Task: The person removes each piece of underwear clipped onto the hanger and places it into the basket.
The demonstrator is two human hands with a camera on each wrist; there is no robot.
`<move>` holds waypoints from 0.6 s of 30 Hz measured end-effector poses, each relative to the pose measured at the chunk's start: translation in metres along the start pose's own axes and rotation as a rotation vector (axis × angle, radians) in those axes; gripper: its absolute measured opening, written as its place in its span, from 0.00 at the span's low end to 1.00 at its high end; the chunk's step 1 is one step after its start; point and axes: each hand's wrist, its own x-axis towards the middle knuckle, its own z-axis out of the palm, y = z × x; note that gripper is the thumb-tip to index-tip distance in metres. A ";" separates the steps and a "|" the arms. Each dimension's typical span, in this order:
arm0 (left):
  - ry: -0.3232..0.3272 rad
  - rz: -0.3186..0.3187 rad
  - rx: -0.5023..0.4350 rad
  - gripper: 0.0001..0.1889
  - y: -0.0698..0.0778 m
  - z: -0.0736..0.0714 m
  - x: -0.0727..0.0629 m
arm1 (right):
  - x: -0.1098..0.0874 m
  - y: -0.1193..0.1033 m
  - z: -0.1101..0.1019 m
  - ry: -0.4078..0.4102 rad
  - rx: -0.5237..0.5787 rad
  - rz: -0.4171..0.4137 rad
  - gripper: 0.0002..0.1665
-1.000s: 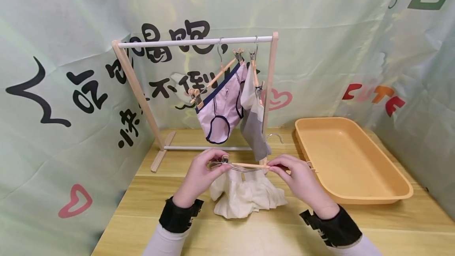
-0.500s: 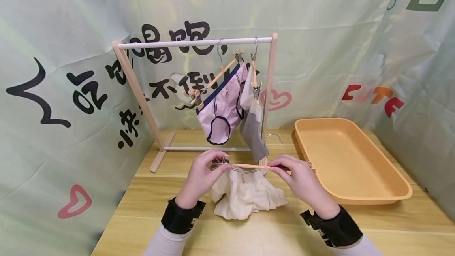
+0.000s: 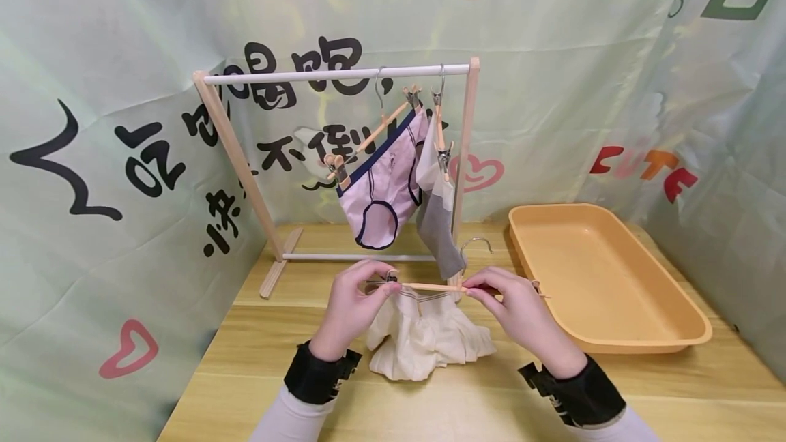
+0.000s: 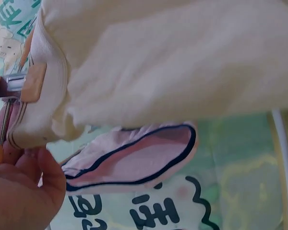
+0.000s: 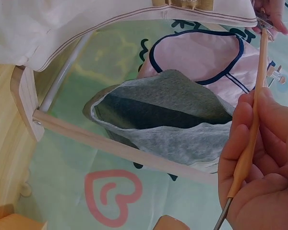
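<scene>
Both hands hold a peach-coloured clip hanger [image 3: 432, 287] level over the table, its metal hook tilted up at the right. My left hand [image 3: 353, 299] pinches the metal clip [image 4: 14, 86] at one end, with fingers by the waistband. In the left wrist view, that clip's peach pad lies on the waistband of a cream garment [image 3: 417, 343]. The garment hangs below the bar, its lower part bunched near the tabletop. My right hand [image 3: 516, 299] grips the bar between thumb and fingers towards the other end; the right wrist view shows no cloth in that hand.
Behind the hands stands a wooden drying rack [image 3: 338, 74]. Pink underwear with navy trim [image 3: 381, 189] and a grey-and-white garment [image 3: 439, 224] hang there from clip hangers. An orange tray [image 3: 614, 278] sits at the right. Printed cloth walls enclose the table.
My left hand has shifted slightly right with its end of the hanger. The hook has tipped a little to the right and lower. My right hand stays nearly still.
</scene>
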 end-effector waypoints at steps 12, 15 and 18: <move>0.092 0.089 0.104 0.06 0.001 0.005 -0.001 | -0.001 -0.001 -0.001 -0.018 0.009 -0.001 0.10; 0.100 0.102 0.103 0.06 0.000 0.006 -0.001 | 0.000 0.000 -0.001 -0.013 0.004 -0.015 0.10; 0.099 0.103 0.104 0.05 0.000 0.006 -0.001 | 0.000 0.000 -0.001 -0.009 0.005 -0.030 0.10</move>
